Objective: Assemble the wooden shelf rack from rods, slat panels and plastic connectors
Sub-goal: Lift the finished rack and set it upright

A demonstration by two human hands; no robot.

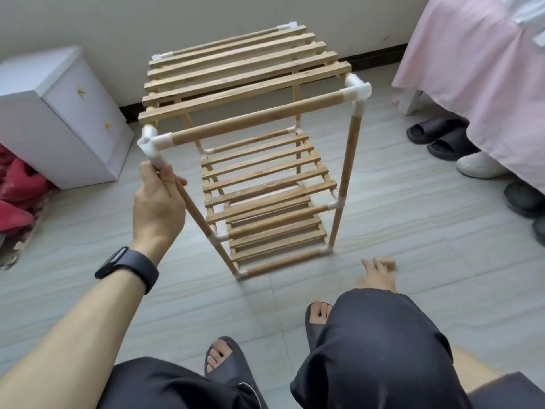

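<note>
The wooden shelf rack (pixel 259 113) stands upright on the tiled floor, with three slat tiers joined by rods and white plastic connectors. My left hand (pixel 157 202) grips the front left upright rod just under the top corner connector (pixel 152 144). My right hand (pixel 376 276) is low over the floor to the right of the rack's base, fingers stretched toward a small wooden piece (pixel 387 263) lying on the tiles. The hand is blurred and half hidden behind my knee, and I cannot see whether it touches the piece.
A white drawer cabinet (pixel 56 113) stands at the left by the wall, with red cloth (pixel 17 196) beside it. A bed with a pink cover (pixel 483 69) is at the right, with several slippers (pixel 436 134) under its edge. My knees and feet are in front.
</note>
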